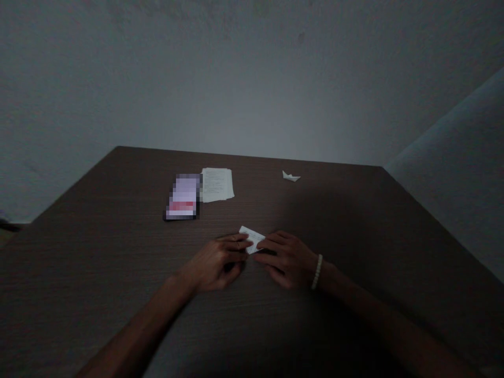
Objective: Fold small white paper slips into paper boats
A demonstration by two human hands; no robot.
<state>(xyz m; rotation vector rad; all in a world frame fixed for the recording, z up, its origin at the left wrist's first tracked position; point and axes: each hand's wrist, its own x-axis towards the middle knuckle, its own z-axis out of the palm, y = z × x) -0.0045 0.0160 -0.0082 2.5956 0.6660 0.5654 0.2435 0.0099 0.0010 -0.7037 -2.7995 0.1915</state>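
Both arms extend from the near edge of the view toward the middle, the left forearm [134,331] from the near left and the right forearm [386,315] from the near right. The left hand [216,264] and the right hand [285,260] are held with the backs upward, and they are very near to each other. The fingers [236,242] of both hands point inward and are bent a little.

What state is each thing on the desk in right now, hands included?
Left hand: gripping the folded paper slip's left end.
Right hand: gripping the slip's right end.
Folded paper slip: folded, held between both hands.
Paper boat: folded, standing untouched.
Printed sheet: lying flat, unfolded.
Smartphone: lying flat, screen pixelated.
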